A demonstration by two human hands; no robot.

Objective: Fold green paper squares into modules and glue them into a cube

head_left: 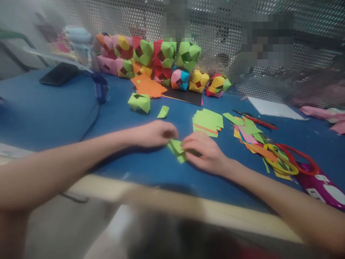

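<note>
Left hand (161, 133): curled at green paper (177, 148), grip unclear
Right hand (201, 151): pinching its edge, apparently for steadiness

Soft, hazy light on the blue table (70, 111), dim shadows on it, blurry below, blocky squares above.

The bare left forearm (88, 154), elbow bent at the lower left, slants up to the frame's centre, where the bare left hand (157, 135) curls its fingers inward. From the lower right corner the bare right forearm (264, 187) rises leftward; the bare right hand (203, 153), palm down, draws thumb and fingers together close beside the left.
</note>
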